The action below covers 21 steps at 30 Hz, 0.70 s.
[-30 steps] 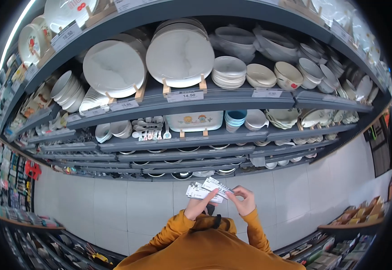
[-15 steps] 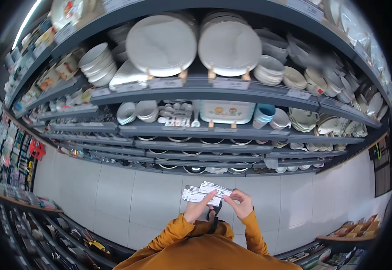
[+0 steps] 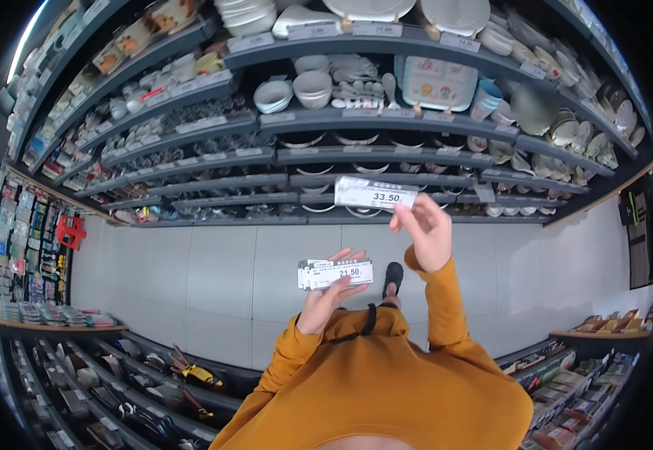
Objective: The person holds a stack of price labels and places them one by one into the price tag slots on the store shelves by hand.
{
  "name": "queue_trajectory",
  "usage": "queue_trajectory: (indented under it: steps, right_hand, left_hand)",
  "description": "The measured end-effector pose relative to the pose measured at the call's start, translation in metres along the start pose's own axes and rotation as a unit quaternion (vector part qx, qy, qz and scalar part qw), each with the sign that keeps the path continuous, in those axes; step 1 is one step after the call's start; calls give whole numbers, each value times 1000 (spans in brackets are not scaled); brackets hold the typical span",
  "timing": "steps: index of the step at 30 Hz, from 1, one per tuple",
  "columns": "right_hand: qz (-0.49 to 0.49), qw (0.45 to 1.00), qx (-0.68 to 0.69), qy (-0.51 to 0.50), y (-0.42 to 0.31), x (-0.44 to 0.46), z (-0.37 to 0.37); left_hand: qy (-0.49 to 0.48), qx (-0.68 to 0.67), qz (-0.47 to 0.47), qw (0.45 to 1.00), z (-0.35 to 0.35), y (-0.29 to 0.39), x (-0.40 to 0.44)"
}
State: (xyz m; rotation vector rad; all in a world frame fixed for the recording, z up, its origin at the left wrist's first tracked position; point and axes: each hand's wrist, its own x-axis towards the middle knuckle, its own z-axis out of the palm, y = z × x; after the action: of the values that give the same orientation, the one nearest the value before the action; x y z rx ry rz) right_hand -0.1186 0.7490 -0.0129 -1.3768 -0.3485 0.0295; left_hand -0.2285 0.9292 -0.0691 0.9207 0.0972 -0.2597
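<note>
The right hand (image 3: 425,225) pinches a white rectangular label (image 3: 371,195) (one end only). The half-curled left hand (image 3: 326,301) clamps staggered white printed labels (image 3: 330,276); slack thumb pressure could spill them.

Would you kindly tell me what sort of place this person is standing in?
Most likely a shop's tableware aisle: long tiered shelves carry bowls and plates, price labels line the shelf edges, and the right hand holds a printed card reading 33.50.
</note>
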Motion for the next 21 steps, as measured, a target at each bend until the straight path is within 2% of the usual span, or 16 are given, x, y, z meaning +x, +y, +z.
queue_trajectory:
  steps: [6,16,21]
  right_hand:
    - [-5,999,18,-36,-15,-16,53]
    - [-14,1000,9,8,-26,-34,78]
    - [-14,999,21,42,-23,-39,82]
  left_hand:
    - [9,-17,10,1000,-19,9,-49]
    - [-9,-22,0,1000,-43,20,-66]
    - [-36,-17,-48,998,-39,13,-69]
